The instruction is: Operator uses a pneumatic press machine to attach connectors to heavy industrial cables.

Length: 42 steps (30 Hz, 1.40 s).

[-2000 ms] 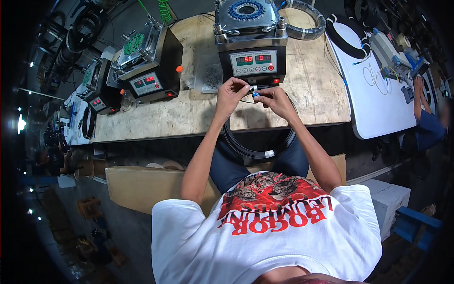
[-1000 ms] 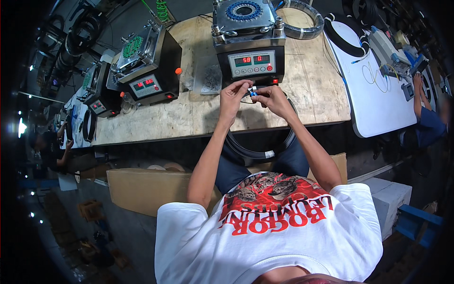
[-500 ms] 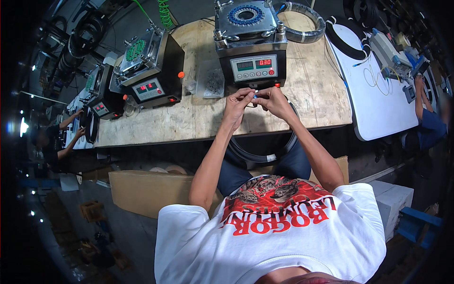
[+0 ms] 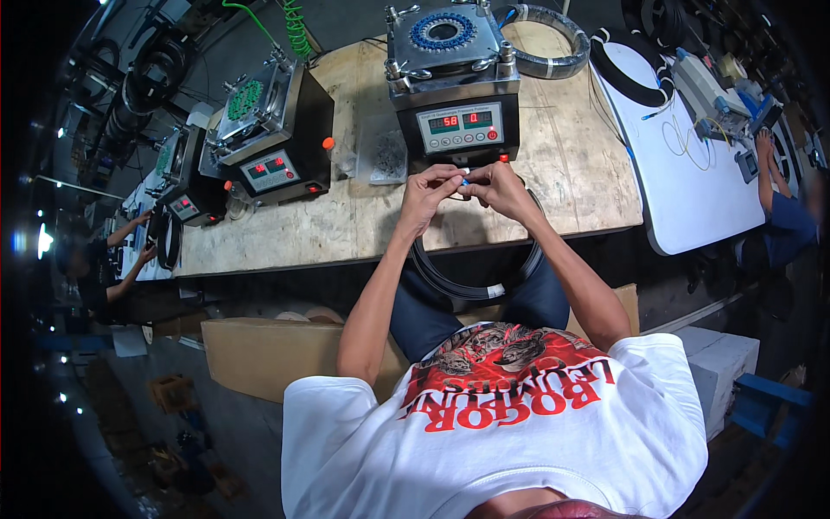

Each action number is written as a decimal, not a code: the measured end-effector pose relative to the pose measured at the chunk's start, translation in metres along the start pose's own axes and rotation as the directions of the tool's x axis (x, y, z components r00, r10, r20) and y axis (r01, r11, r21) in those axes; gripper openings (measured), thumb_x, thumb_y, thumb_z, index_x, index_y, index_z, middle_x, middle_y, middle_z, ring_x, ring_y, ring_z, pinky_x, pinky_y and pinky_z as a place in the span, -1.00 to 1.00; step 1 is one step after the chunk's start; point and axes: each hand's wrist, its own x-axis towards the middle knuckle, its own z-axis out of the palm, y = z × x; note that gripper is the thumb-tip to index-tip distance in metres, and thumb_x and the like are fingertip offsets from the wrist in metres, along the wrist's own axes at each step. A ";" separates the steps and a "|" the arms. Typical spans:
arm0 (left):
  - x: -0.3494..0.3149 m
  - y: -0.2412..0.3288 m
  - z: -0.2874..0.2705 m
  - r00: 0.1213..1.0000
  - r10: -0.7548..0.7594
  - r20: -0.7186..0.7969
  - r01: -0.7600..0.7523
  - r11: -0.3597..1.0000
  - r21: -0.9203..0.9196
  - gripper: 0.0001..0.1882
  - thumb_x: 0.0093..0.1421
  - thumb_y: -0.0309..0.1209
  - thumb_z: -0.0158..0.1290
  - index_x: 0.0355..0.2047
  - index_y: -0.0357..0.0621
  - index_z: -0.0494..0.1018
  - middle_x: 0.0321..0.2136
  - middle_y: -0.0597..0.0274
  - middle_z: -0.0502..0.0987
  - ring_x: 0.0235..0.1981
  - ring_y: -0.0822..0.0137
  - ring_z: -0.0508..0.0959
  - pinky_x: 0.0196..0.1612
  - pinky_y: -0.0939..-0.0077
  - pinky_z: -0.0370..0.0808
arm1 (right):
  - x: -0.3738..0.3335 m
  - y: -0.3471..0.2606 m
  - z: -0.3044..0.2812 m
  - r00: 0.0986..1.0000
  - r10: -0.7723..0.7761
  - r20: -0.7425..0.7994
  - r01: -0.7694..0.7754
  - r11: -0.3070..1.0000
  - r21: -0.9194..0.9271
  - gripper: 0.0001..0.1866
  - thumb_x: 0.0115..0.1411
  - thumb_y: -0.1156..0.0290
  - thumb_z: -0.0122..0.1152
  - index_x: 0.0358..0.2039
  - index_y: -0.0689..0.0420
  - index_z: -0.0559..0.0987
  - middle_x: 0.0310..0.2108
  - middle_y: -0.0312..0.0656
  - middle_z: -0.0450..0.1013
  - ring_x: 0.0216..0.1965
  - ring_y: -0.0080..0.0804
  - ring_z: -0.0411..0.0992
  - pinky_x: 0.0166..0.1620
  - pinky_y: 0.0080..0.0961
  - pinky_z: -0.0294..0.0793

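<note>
Both hands meet above the front part of the wooden workbench. They pinch a small blue fibre connector (image 4: 465,182) with a whitish tip. My left hand (image 4: 425,199) has its thumb and fingertips closed on the connector's left side. My right hand (image 4: 505,192) grips it from the right, fingers bent. A coil of black cable (image 4: 467,291) hangs below them at the bench edge, over my lap. Whether the connector is joined to this coil is partly hidden by the fingers. Just beyond the hands stands a polishing machine (image 4: 454,95) with a ring of blue holders on top.
Two more polishing machines (image 4: 275,138) (image 4: 183,173) with green rings stand to the left. A clear bag of small parts (image 4: 386,160) lies on the wooden bench (image 4: 571,147). A wrapped cable coil (image 4: 553,65) sits behind. People work at the white table (image 4: 692,203) on the right and at far left.
The middle machine's lit display has changed. My hands keep their pinch on the connector and have barely moved; the view has shifted slightly.
</note>
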 end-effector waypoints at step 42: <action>0.002 -0.012 -0.051 0.995 0.031 0.090 -0.083 -0.179 0.980 -0.70 0.15 -0.60 -0.02 -0.10 -0.22 0.50 -0.16 -0.14 0.59 -0.15 -0.09 0.62 -0.15 0.11 0.59 | -0.067 0.079 -0.038 0.975 0.113 -0.192 -0.083 0.984 0.159 -0.44 0.21 0.47 0.28 0.18 0.11 0.28 -0.38 -0.25 0.24 -0.52 -0.53 0.46 -0.53 -0.52 0.58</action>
